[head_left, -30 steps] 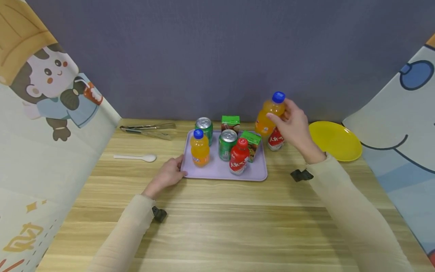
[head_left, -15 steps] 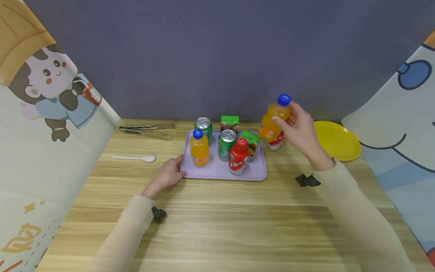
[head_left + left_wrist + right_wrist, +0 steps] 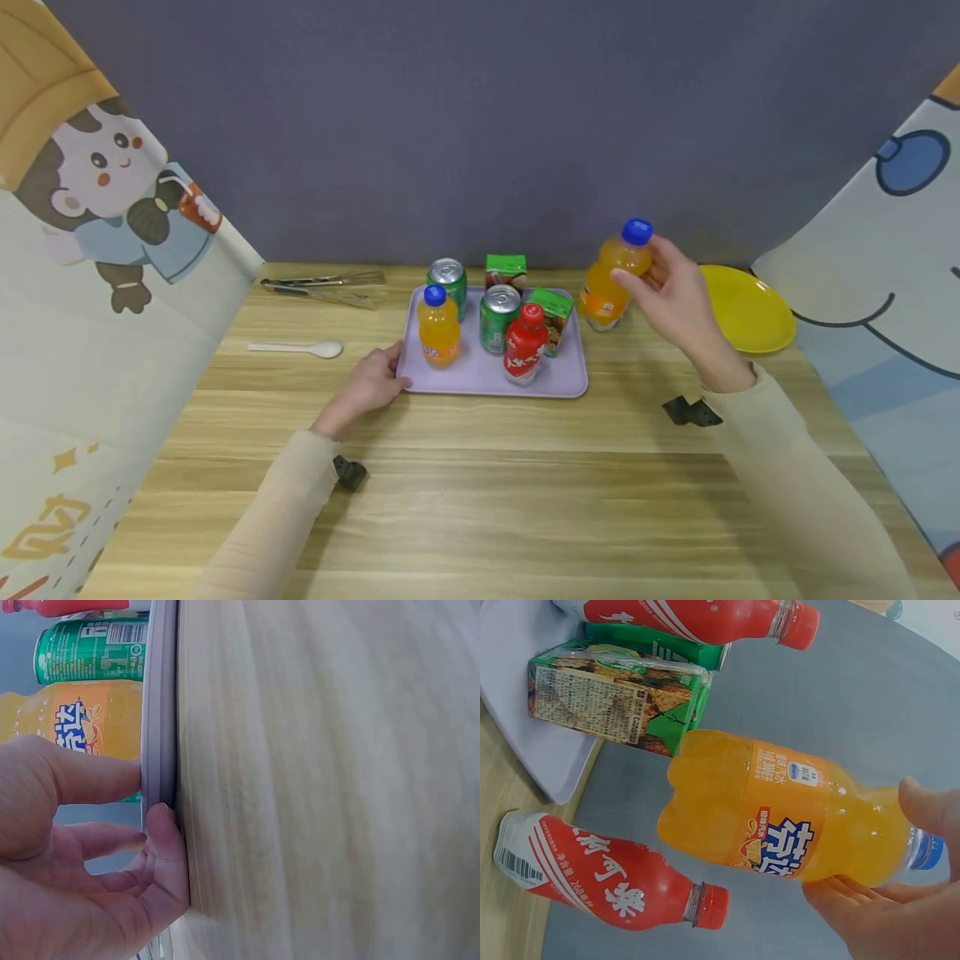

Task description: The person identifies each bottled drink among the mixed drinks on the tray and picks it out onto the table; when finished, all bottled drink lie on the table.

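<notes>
Rightward and a touch lower goes the lifted orange bottle [image 3: 606,290] since the earlier frames, away from the tray [image 3: 480,385], and from above it now hides the loose red bottle [image 3: 615,877]. Your right hand [image 3: 678,298] has it, thumb on one side and fingers on the other, pinching near the neck; the bottle leans, cap toward your palm, base clear of the wood [image 3: 502,780]. Over on the far side, your left hand [image 3: 367,383] hasn't budged, pinching the tray's edge near its front corner. On the tray stand a second orange bottle [image 3: 438,333], a green can [image 3: 500,321] and another red bottle [image 3: 525,348].

So you look to be mid-carry, bottle just off the tray's right side. If this is the spot, the next move calls for straightening it, lowering gently and keeping clear of that red neighbour before you loosen your fingers; keep the tray steady meanwhile.
</notes>
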`<state>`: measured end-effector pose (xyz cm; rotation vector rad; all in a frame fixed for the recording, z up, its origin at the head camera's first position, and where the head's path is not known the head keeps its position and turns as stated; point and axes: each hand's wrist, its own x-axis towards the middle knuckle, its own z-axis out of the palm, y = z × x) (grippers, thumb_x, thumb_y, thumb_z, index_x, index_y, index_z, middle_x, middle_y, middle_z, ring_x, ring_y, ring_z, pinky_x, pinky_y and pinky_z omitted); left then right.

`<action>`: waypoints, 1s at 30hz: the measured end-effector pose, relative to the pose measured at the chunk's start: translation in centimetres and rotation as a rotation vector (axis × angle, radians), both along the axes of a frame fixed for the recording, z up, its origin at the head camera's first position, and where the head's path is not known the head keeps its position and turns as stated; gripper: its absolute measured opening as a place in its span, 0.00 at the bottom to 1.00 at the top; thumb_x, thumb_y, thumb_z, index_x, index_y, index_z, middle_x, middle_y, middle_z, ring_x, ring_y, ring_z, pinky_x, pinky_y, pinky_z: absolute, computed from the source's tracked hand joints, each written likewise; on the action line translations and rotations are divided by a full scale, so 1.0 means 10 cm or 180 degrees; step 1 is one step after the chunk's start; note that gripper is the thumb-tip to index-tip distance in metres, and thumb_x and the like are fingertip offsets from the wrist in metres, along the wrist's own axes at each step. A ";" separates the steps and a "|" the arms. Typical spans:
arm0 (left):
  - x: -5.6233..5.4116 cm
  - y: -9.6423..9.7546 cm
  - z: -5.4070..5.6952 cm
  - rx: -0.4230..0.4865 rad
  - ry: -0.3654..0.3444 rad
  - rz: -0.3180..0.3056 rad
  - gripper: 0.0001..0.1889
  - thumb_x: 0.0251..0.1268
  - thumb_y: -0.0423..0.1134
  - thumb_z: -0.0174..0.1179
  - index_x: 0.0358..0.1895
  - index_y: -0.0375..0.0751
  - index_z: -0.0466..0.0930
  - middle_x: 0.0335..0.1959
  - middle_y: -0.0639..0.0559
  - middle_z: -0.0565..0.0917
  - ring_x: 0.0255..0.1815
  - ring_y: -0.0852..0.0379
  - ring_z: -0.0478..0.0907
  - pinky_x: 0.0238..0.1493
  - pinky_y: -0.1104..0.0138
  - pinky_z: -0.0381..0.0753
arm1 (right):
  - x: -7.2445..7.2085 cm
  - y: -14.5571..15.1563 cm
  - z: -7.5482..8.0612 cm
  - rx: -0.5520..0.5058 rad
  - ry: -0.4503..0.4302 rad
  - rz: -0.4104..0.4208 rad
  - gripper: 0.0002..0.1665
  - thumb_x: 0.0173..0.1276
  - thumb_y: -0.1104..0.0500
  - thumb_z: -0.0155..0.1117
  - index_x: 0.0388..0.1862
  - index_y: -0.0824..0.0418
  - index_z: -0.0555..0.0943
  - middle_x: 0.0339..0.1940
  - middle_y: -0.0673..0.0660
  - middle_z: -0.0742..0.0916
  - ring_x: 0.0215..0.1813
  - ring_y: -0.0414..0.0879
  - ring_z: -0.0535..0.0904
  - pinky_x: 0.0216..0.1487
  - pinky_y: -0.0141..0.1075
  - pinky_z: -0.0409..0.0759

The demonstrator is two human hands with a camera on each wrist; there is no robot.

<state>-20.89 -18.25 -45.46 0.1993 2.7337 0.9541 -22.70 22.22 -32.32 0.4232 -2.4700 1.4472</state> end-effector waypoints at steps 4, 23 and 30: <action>0.00 -0.01 0.00 -0.0011 -0.0020 0.0020 0.38 0.59 0.33 0.64 0.71 0.29 0.56 0.45 0.38 0.80 0.43 0.47 0.76 0.47 0.56 0.76 | 0.04 0.03 -0.02 -0.0033 0.0007 0.0011 0.34 0.67 0.61 0.63 0.69 0.66 0.64 0.62 0.63 0.76 0.60 0.54 0.73 0.56 0.34 0.73; 0.00 0.01 -0.01 -0.0042 -0.0050 -0.0013 0.38 0.59 0.33 0.64 0.71 0.28 0.56 0.46 0.36 0.80 0.42 0.48 0.76 0.46 0.58 0.77 | 0.15 0.34 -0.24 0.0179 -0.0143 -0.0236 0.33 0.67 0.57 0.64 0.68 0.66 0.67 0.60 0.64 0.78 0.57 0.56 0.75 0.51 0.26 0.73; -0.01 0.01 0.00 -0.0047 -0.0073 0.0013 0.38 0.59 0.33 0.64 0.71 0.28 0.56 0.46 0.36 0.79 0.41 0.48 0.76 0.45 0.59 0.78 | 0.16 0.42 -0.31 0.0258 -0.0256 -0.0330 0.35 0.68 0.54 0.63 0.69 0.66 0.65 0.61 0.64 0.77 0.58 0.57 0.75 0.50 0.24 0.73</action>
